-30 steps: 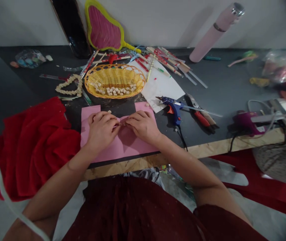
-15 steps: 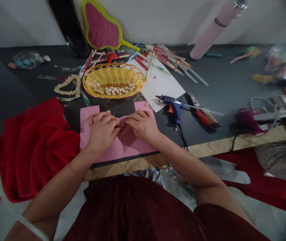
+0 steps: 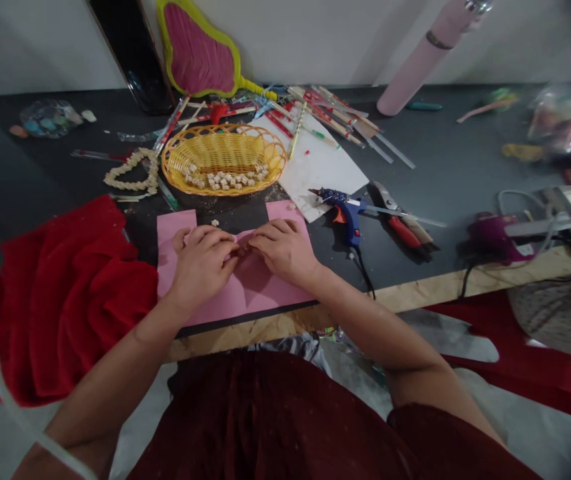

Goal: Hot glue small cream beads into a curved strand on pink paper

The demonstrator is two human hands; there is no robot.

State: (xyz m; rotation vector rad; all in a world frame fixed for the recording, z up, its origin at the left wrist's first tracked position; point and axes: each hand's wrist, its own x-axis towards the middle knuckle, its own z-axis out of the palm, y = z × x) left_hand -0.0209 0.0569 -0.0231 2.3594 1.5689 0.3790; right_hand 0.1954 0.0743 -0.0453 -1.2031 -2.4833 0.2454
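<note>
Both hands work close together above a folded-looking pink paper sheet (image 3: 215,303), which lies at the front edge of the dark grey table (image 3: 455,193). Left hand (image 3: 204,260): fingertips pinched on a small brownish piece (image 3: 244,249). Right hand (image 3: 285,252): thumb and fingers pinch the same piece from the other side. The piece sits between the two sets of fingertips, over the middle of the sheet (mostly covered by fingers; its exact shape cannot be read).

Behind the sheet: an oval yellow wicker basket (image 3: 225,150) with an orange rim, holding small pale cubes (image 3: 228,180). Left of the basket: a heart-shaped outline of pale pieces (image 3: 153,175). Right of the sheet: a blue glue gun (image 3: 350,217) with an orange trigger and a clear stick in its rear; just beside it, red-handled metal pliers (image 3: 401,230). Left of the sheet: a crumpled bright-red cloth (image 3: 75,287).
</note>
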